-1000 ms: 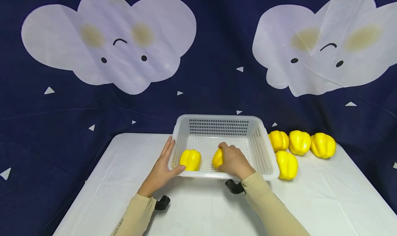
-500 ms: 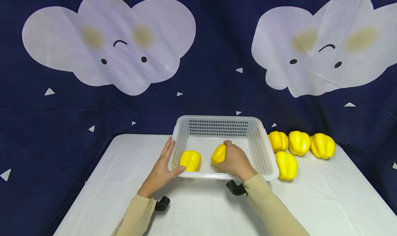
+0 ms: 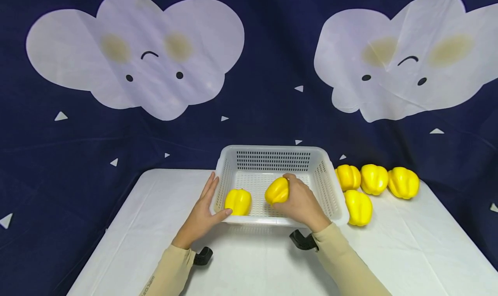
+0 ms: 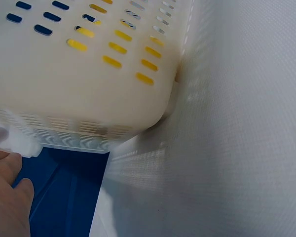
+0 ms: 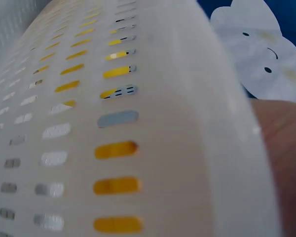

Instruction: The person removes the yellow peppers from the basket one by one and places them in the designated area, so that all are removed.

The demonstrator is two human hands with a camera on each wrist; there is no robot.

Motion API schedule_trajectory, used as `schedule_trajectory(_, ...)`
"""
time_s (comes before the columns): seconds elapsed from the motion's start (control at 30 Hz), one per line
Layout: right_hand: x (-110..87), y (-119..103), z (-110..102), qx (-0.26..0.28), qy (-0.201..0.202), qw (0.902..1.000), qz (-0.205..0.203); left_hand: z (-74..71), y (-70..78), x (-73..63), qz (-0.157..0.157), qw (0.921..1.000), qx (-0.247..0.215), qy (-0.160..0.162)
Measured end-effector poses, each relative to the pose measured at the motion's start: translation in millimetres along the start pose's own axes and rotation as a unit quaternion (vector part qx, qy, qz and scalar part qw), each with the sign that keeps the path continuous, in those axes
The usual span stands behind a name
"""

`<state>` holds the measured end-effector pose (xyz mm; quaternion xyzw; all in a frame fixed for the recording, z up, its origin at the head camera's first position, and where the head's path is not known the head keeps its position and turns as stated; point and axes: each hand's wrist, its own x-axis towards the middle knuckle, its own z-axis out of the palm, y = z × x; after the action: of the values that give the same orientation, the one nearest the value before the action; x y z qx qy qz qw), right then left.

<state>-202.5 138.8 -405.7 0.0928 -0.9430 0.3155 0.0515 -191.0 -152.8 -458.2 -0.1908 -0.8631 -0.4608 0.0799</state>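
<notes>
Dark blue cloth (image 3: 272,71), printed with white clouds (image 3: 155,32), was hung behind a white-covered table (image 3: 253,265). At the left, a beige sleeve (image 3: 173,265) was seen, with a black fitting (image 3: 203,256) worn at the wrist. The left hand (image 3: 196,220) was laid against the left side of a white perforated basket (image 3: 260,220), its fingers relaxed and straight along the outside, its thumb rested by the near left corner of the rim. Inside the basket, near that thumb, a yellow bell pepper (image 3: 238,202) was placed close to the front wall. To its right, also within the basket, a second pepper (image 3: 276,191) was grasped by the right hand (image 3: 305,204) — held between thumb and fingers, and tilted. At the right wrist, a black bracket (image 3: 303,240) was worn. Beyond the basket's right wall, three more peppers (image 3: 374,179) were lined up toward the back of the table, and a fourth loose pepper (image 3: 359,208) was set nearer the front — just beside the basket, partly screened by its rim.
</notes>
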Motion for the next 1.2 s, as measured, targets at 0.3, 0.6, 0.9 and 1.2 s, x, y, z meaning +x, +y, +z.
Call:
schedule_trajectory(0.3, -11.2, 3, -9, 0.009, 0.010, 0.9998, -0.015, -0.5, 1.4, -0.3, -0.004, 1.0000, -0.005, 0.000)
schedule_trajectory(0.6, -23.4, 5, -21, 0.011, 0.026, 0.9991, -0.031, -1.7, -0.5, -0.6, -0.001, 1.0000, -0.001, 0.001)
schedule_trajectory(0.9, -33.7, 11, -35, 0.024, 0.038, 0.9985, -0.033, -0.2, -1.8, -0.3, 0.000, 1.0000, -0.005, 0.001)
schedule_trajectory(1.2, -45.6, 22, -45, 0.017, 0.050, 0.9982, -0.029, 0.1, -0.9, -0.2, -0.007, 0.9999, -0.009, -0.001)
